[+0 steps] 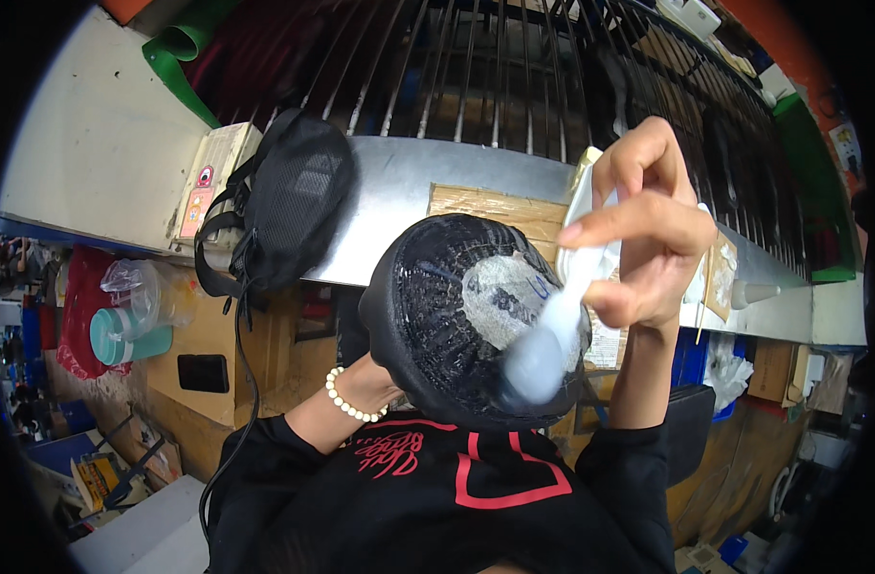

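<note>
In front of my chest is a rounded black form point(428, 316), with glossy dark strands spreading over its top. A rough pale grey patch with handwritten marks point(495, 297) lies at its crown. My left hand point(375, 381) reaches against the form's near left side; its fingers are hidden behind it. My right hand point(653, 234) is closed on a white spoon-shaped tool point(541, 356), its rounded end blurred over the right side of the form. Whether that end touches the surface I cannot tell. Another white piece with a yellowish tip point(583, 177) shows beside the right fingers.
A black mesh bag point(299, 206) with straps and a cord sits on the metal bench point(389, 177), left of the form. Beyond stands a metal bar rack point(456, 86). A wooden board point(495, 203) lies behind the form. A dark phone point(203, 373) rests on a carton lower left.
</note>
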Motion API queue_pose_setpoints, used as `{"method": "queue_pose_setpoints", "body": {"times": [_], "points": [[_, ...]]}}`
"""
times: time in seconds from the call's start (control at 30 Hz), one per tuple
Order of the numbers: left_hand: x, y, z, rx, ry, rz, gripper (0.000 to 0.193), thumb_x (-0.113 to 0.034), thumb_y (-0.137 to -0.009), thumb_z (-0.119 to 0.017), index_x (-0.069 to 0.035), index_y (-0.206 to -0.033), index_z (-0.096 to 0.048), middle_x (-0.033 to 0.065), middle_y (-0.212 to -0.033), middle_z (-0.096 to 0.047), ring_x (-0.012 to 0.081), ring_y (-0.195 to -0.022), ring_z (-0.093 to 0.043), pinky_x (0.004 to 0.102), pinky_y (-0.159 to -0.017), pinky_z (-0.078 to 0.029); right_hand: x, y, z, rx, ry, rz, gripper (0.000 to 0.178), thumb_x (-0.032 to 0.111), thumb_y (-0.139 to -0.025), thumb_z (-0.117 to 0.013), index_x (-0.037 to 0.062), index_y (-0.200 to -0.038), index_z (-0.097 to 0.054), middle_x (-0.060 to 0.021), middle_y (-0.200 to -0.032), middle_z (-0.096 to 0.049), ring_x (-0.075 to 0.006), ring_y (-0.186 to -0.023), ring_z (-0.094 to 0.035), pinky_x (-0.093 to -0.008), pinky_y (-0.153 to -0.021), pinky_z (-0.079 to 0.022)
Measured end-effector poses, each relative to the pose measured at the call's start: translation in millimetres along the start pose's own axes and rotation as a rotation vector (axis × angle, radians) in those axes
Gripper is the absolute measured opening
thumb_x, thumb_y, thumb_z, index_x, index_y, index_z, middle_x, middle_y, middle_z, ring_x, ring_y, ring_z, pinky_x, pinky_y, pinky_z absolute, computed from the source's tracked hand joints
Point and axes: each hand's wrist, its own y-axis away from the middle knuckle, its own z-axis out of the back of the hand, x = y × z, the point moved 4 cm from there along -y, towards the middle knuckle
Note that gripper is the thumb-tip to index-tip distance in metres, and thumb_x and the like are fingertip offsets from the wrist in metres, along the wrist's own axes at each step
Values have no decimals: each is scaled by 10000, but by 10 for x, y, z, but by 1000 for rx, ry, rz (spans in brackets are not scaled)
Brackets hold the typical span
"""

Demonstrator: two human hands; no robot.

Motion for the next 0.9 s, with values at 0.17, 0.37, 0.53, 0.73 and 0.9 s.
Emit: {"method": "queue_pose_setpoints", "body": {"times": [0.17, 0.37, 0.53, 0.73, 0.9], "points": [[66, -23, -48, -5, 64, 26, 627, -378, -924, -560, 37, -1387, -480, 326, -1414, -466, 408, -1354, -446, 520, -1130, -356, 25, -21, 42, 7, 53, -42, 432, 403, -595, -915, 73, -852, -805, -27, -937, -417, -148, -806, -470, -257, -675, -363], [40, 53, -9, -43, 122, 20, 638, -428, -958, -506, 43, -1387, -469, 358, -1410, -446, 448, -1366, -420, 562, -1135, -342, -126, 16, 26, 212, -146, -5, 471, 387, -538, -954, 73, -859, -813, -27, -943, -433, -166, -844, -478, -263, -703, -374], [3, 100, 27, -89, 211, 27, 654, -469, -986, -461, 48, -1387, -460, 385, -1407, -430, 481, -1376, -398, 596, -1140, -330, -444, 285, -143, 300, -399, -379, 284, 258, -640, -932, 77, -803, -786, 19, -871, -497, -132, -828, -501, -292, -772, -402], [97, 60, -101, -103, 286, 131, 682, -519, -1021, -408, 54, -1388, -450, 418, -1403, -410, 522, -1388, -372, 638, -1146, -315, -354, 238, 33, 576, -290, -374, 277, 353, -665, -904, 127, -793, -809, 24, -783, -416, -134, -780, -437, -299, -656, -359], [93, 18, -250, -1, 515, 237, 736, -567, -1049, -319, 58, -1426, -413, 353, -1406, -449, 487, -1389, -396, 612, -1163, -327, -334, -89, -224, 149, -27, -83, 220, 271, -723, -886, 114, -861, -816, 15, -832, -447, -131, -789, -443, -286, -660, -381]]}}
